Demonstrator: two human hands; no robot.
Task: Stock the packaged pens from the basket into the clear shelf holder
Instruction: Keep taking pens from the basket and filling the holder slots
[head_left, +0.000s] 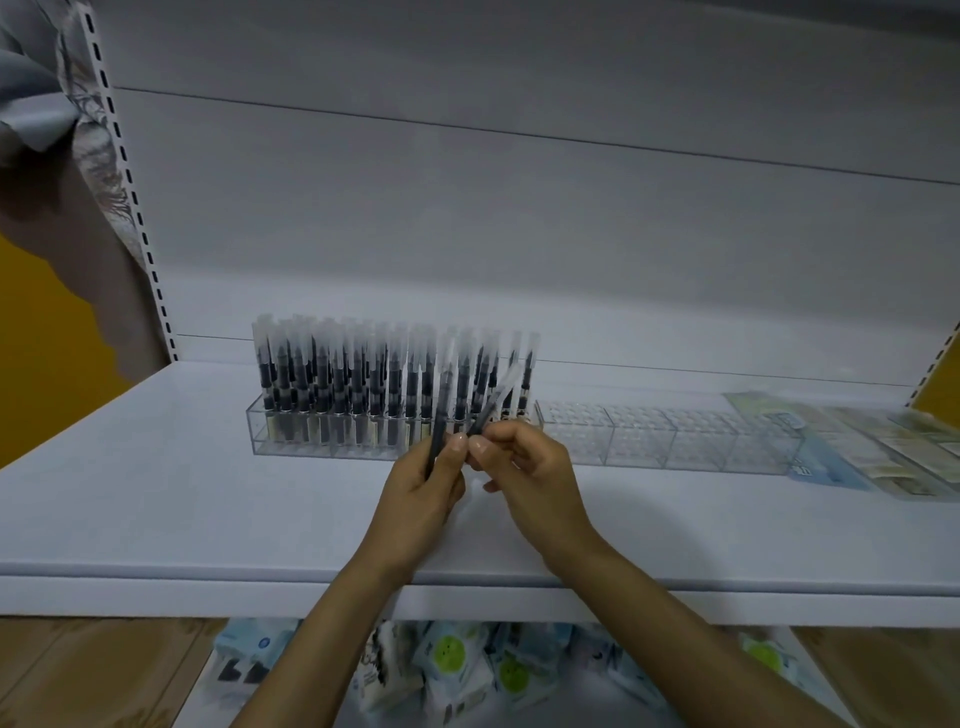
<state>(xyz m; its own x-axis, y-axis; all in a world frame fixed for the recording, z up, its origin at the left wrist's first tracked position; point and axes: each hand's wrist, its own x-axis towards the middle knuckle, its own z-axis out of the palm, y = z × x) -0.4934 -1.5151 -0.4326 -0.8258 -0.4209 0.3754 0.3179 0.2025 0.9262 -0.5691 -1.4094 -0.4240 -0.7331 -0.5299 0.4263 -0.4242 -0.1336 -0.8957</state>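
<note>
Shelf unit, head view, listed left to right.

- Slotted upright (136, 208): white, at the shelf's left rear corner; patterned cloth (62, 104) hangs beside it.
- Shelf (156, 493): white, flat, carrying all items below.
- Clear holder (291, 441): at the shelf's rear left of centre, filled with standing packaged pens (363, 374), dark barrels in clear sleeves.
- Left hand (421, 499): fingers curled round one upright pen (442, 410), in front of the holder's right end.
- Right hand (524, 467): thumb and forefinger pinch the lower end of a second pen (493, 408), tilted up to the right; remaining fingers loosely curled. The two hands meet at the thumbs.
- Second clear holder (675, 441): abuts the first on its right; cells hold nothing visible.
- Flat packets (883, 452): lying at the shelf's far right.
- Small packets (467, 670): heaped below the shelf, some with green circles.
</note>
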